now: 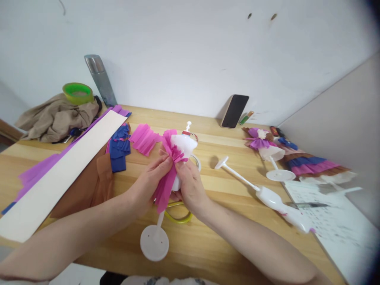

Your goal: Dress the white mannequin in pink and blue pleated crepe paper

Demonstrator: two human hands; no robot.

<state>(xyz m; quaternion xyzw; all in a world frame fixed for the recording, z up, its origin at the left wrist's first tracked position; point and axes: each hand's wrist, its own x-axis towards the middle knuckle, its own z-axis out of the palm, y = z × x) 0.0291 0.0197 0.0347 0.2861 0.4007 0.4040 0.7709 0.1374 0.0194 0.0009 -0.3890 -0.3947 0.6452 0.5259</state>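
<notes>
The left hand pinches a strip of bright pink paper, thin and crinkled, between thumb and fingers. The right hand grips the other side of the same bunch, its thumb pressed against the gathered folds. The paper fans out in soft ruffles above the thumbs and hangs below as a loose, pleated tail. It is wrapped against a smooth, glossy white figure, which is held tilted between the hands above the table; a thin stem runs from it to a flat round base nearer the person. Whether the hidden fingers touch the figure, I cannot tell.

Beneath the hands, yellow looped handles lie on the pale, striped wood table. A small crinkled pink piece lies just beyond the left hand, near fringed blue paper, matte brown sheets and a long, stiff cream strip. To the right, a second shiny white figure lies on its side.
</notes>
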